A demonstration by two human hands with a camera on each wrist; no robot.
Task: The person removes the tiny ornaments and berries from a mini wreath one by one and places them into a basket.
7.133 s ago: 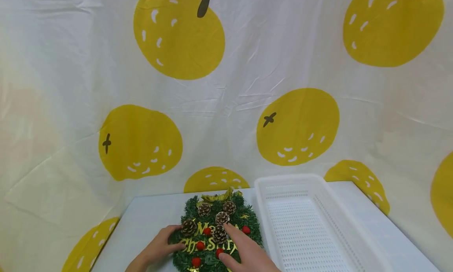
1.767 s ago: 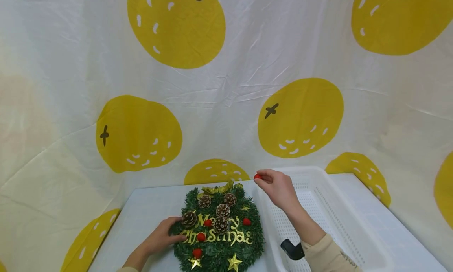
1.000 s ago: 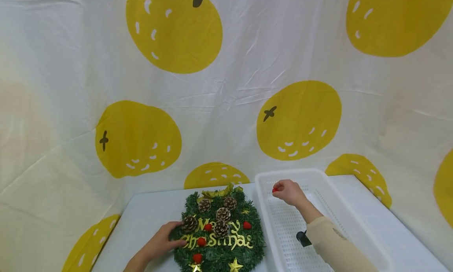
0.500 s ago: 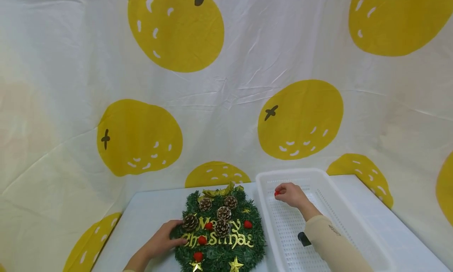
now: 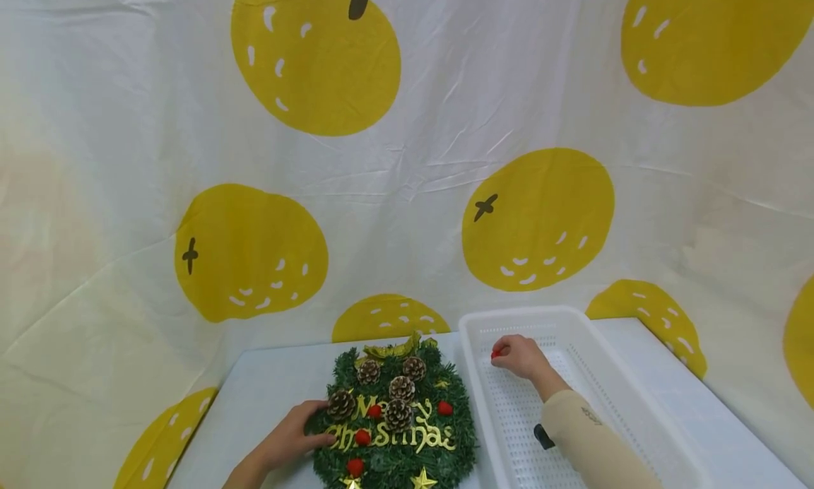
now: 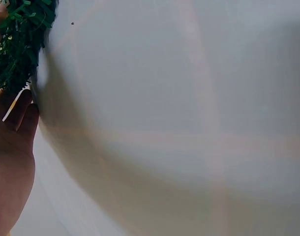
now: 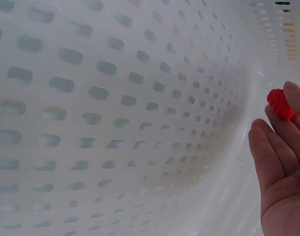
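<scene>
Red and knobbly, the berry (image 7: 279,104) is pinched by the right hand (image 5: 521,357) near ten o'clock within the basket (image 5: 481,397); whether it touches bottom is hard to tell. Eight o'clock from it lies the wreath (image 5: 388,457), the left hand (image 5: 294,432) resting, fingers relaxed, at its nine-o'clock edge.

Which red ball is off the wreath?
The red ball the right hand pinches inside the white basket; the other four in view sit on the wreath.

Smooth plastic basket (image 5: 626,390), rough bristly wreath (image 5: 389,462), shiny metallic-looking lettering (image 5: 421,436).
</scene>
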